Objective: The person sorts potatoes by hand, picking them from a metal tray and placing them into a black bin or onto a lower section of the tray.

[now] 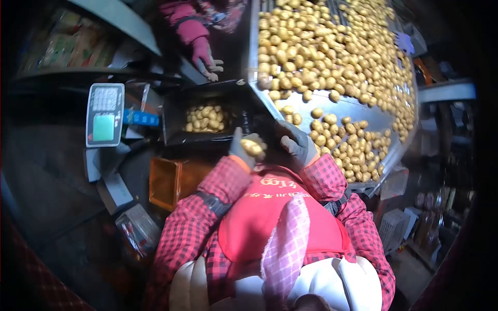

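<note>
My left hand [245,147], in a grey glove, is closed round a potato [252,147] in front of my chest. Just beyond it stands a black-lined box [175,136] with several potatoes [206,119] at its bottom. My right hand [298,144], also gloved, is at the near edge of the metal sorting tray [306,105]. Its thumb and fingers are apart, and I see nothing between them. Loose potatoes [345,147] lie in the tray close to that hand, with a larger heap [316,52] farther up.
A digital scale display [105,115] stands left of the box. An orange crate [165,182] sits below the box. A co-worker's gloved hand [206,63] reaches toward the box's far side, and another person's purple glove [404,42] is at the tray's right edge.
</note>
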A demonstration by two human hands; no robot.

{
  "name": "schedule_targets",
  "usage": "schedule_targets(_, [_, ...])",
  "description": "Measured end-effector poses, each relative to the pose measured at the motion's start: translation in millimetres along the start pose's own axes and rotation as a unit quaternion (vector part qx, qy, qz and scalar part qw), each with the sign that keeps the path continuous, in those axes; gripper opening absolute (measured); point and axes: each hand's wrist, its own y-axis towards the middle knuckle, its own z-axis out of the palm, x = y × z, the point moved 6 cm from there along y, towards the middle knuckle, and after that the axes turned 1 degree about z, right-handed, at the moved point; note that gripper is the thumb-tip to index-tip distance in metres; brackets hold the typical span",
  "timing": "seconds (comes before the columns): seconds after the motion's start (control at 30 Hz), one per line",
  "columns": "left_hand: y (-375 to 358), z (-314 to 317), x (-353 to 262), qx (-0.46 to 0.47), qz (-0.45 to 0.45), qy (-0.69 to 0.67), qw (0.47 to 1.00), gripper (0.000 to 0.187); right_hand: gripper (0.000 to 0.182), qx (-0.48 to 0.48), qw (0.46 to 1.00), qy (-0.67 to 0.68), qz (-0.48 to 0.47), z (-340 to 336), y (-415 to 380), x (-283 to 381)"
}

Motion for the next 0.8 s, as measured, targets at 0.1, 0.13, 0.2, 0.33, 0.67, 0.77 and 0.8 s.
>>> schedule_targets(0.1, [12.7, -6.4, -33.8, 0.11, -0.007, -0.106, 0.988, 0.068, 0.049, -0.015, 0.991, -0.085, 0.104, -35.4, -33.1, -21.9])
schedule_targets(0.13, [11.9, -5.1, -46.6, 0.16, -0.016, -0.144, 0.976, 0.067, 0.039, -0.005, 0.987, -0.051, 0.151, -37.9, -48.9, -43.9])
schedule_targets(0.2, [27.8, -16.5, -81.3, 0.176, 0.037, -0.188, 0.966, 0.056, 0.037, 0.002, 0.969, -0.014, 0.246, -39.7, -90.3, -91.6])
schedule_targets(0.33, [33.9, -33.3, -112.2, -0.134, 0.193, 0.059, 0.97, 0.041, 0.035, -0.057, 0.961, -0.082, 0.257, -48.9, -151.1, -126.9])
schedule_targets(0.67, [55.6, 192.3, 61.9, 0.234, 0.492, 0.667, 0.508, 0.031, 0.029, -0.21, 0.949, -0.052, 0.229, -96.7, -209.7, -121.5])
schedule_targets(0.77, [82.5, 240.5, 118.8, 0.296, 0.48, 0.768, 0.304, 0.035, 0.029, -0.223, 0.945, -0.084, 0.224, -91.9, -220.5, -123.8])
schedule_targets(0.8, [91.8, 250.2, 131.8, 0.294, 0.466, 0.798, 0.243, 0.038, 0.03, -0.223, 0.944, -0.098, 0.224, -89.2, -222.8, -126.6])
